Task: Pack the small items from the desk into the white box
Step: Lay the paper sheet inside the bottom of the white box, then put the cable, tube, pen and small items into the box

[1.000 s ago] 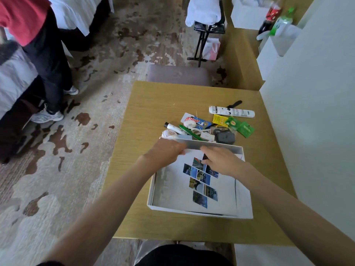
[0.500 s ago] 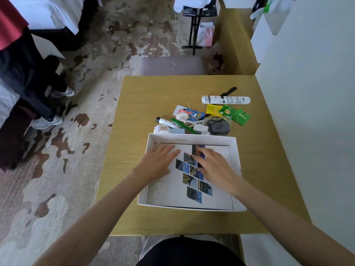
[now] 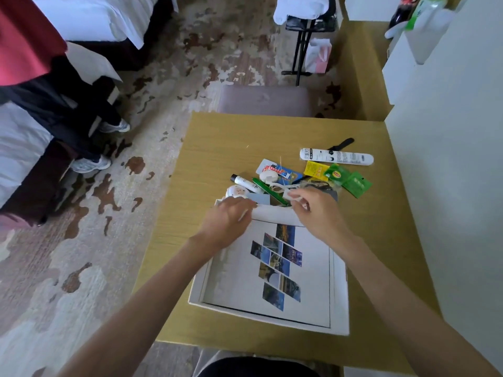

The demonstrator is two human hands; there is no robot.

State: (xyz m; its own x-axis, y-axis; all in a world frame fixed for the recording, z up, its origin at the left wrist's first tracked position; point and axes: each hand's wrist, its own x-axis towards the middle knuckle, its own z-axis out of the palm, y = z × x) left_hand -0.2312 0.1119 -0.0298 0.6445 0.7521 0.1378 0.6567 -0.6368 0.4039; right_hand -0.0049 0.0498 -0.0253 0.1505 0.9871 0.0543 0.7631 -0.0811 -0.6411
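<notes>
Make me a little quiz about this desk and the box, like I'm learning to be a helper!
1. True or false: the box already holds some of the small items.
2. Which lies farthest from the person? A) remote B) green packets C) round white case
3. Fill in: the right hand pinches a small ____ item above the pile.

Key
1. False: only a sheet with photos lies inside.
2. A
3. white. The left hand rests at the box's far wall.
</notes>
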